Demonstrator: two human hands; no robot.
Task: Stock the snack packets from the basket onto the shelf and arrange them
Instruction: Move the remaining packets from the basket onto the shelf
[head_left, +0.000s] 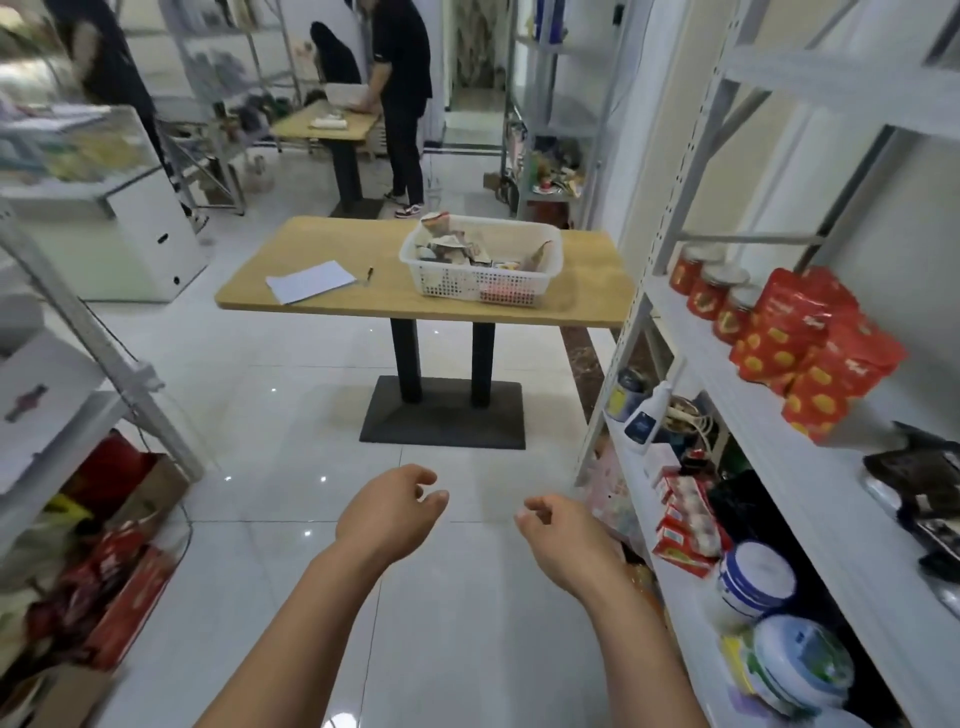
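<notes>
Hands both empty: left hand (387, 512) and right hand (563, 540) are held out over the tiled floor (291, 415), fingers loosely curled, gripping nothing, a gap between them. Snack packets (451, 244) lie jumbled in the white perforated basket (457, 286), well ahead of both hands. Basket stands on the right part of the wooden table (332, 306). Sheet of paper (310, 280) and a pen (370, 274) lie on the table's left part, apart from the basket. White shelf (691, 332) runs along the right side, near the right hand. Its middle board carries red pouches (815, 348), tilted and overlapping, with lidded red jars (711, 288) just beside them on the table side. Lower boards hold bottles, red boxes (685, 525) and round tubs (758, 579), partly blurred. Person in black (402, 88) stands at a second table far back.
</notes>
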